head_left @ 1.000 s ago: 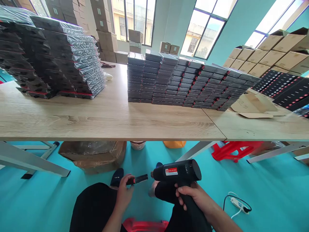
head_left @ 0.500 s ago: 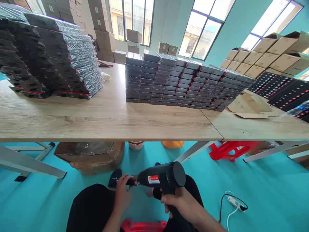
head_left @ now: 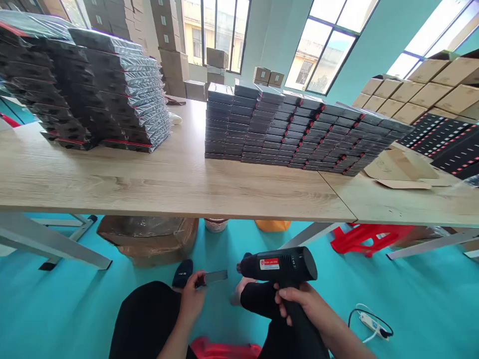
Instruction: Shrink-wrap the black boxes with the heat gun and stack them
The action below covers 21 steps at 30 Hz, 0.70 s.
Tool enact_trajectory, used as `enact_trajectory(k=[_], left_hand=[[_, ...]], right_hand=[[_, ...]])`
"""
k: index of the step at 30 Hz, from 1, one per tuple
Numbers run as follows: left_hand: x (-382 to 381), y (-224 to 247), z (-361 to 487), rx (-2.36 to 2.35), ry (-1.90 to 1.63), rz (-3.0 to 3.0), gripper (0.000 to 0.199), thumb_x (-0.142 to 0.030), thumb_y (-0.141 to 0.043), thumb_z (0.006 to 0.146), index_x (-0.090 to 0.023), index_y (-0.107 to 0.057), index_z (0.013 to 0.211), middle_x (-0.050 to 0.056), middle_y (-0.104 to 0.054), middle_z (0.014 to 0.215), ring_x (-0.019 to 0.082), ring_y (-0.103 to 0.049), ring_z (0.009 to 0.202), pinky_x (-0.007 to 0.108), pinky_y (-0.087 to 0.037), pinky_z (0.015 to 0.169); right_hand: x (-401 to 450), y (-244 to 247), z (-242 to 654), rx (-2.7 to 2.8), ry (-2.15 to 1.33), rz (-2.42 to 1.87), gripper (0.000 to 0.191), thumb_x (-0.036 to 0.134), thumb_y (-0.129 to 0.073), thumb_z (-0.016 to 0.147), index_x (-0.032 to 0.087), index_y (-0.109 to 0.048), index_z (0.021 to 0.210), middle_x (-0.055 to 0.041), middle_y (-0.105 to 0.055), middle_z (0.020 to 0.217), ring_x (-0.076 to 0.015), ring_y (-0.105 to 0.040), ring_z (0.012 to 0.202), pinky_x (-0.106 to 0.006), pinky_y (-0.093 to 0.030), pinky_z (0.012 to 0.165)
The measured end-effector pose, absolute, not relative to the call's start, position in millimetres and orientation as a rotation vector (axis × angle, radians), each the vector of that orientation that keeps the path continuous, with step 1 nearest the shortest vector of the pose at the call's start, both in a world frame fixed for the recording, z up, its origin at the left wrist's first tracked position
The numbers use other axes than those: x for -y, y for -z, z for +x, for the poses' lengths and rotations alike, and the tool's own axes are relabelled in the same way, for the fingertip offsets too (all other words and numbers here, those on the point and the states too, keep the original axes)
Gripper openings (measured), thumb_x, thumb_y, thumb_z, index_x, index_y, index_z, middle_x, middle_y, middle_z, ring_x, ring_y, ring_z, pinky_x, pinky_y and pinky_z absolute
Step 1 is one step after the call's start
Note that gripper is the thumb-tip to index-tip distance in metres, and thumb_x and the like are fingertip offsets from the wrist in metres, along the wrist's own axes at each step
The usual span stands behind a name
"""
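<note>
My right hand point(head_left: 295, 304) is wrapped round the grip of a black heat gun point(head_left: 277, 264) that bears a red and white label. The gun's nozzle points left. My left hand point(head_left: 193, 294) pinches one end of a small flat box point(head_left: 216, 277), whose grey face shows and catches the light. A gap separates the box's free end from the nozzle. Both hands are over my lap, below the table's front edge. My fingers hide the box's left end.
Wrapped dark boxes point(head_left: 123, 89) are piled on the left of the wooden table point(head_left: 157, 184); more dark boxes point(head_left: 284, 129) form a long stack mid-table. Flattened cardboard point(head_left: 404, 167) lies right. Below are a carton point(head_left: 149, 239), a red stool point(head_left: 368, 237) and a power strip point(head_left: 372, 324).
The heat gun has moved right and slightly up, away from the box. The box in my left hand now shows a lighter grey face. The whole view has shifted slightly.
</note>
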<state>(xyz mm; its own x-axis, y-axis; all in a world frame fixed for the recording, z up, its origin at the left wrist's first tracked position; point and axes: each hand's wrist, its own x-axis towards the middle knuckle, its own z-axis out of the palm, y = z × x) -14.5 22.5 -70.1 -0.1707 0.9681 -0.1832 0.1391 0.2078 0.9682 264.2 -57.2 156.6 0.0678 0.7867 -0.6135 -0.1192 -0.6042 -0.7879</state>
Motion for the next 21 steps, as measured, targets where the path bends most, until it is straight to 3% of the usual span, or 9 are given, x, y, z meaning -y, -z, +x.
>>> enact_trajectory(k=[7, 13, 17, 21], left_hand=[[-23, 69, -11, -1.519, -1.093, 1.247, 0.031, -0.022, -0.059, 0.058, -0.022, -0.074, 0.085, 0.009, -0.074, 0.105, 0.03, -0.066, 0.108, 0.048, -0.046, 0.104], [-19, 67, -17, -1.549, -1.103, 1.248, 0.032, -0.022, -0.057, 0.059, -0.023, -0.073, 0.086, 0.01, -0.072, 0.108, 0.03, -0.066, 0.108, 0.048, -0.046, 0.104], [-19, 63, -13, -1.553, -1.102, 1.24, 0.031, -0.023, -0.057, 0.059, -0.022, -0.073, 0.086, 0.011, -0.071, 0.109, 0.032, -0.065, 0.11, 0.049, -0.046, 0.104], [-21, 56, -7, -1.497, -1.119, 1.268, 0.028, -0.021, -0.06, 0.057, -0.022, -0.075, 0.08, 0.011, -0.071, 0.106, 0.032, -0.064, 0.11, 0.048, -0.043, 0.106]], right_hand=[[64, -166, 227, 0.821, -1.748, -1.469, 0.03, 0.028, -0.071, 0.068, 0.014, -0.066, 0.094, -0.0019, -0.063, 0.076, -0.0144, -0.057, 0.055, -0.029, -0.046, 0.05], [63, -162, 240, 0.911, -1.725, -1.582, 0.018, 0.024, -0.065, 0.071, 0.015, -0.066, 0.086, 0.0013, -0.059, 0.058, -0.0158, -0.056, 0.054, -0.029, -0.046, 0.05], [65, -163, 242, 0.857, -1.67, -1.58, 0.024, 0.028, -0.066, 0.074, 0.014, -0.066, 0.093, 0.0, -0.061, 0.064, -0.0171, -0.058, 0.059, -0.029, -0.049, 0.052], [64, -166, 227, 0.88, -1.707, -1.581, 0.023, 0.021, -0.065, 0.07, 0.014, -0.066, 0.092, 0.0006, -0.061, 0.063, -0.0155, -0.056, 0.054, -0.029, -0.046, 0.05]])
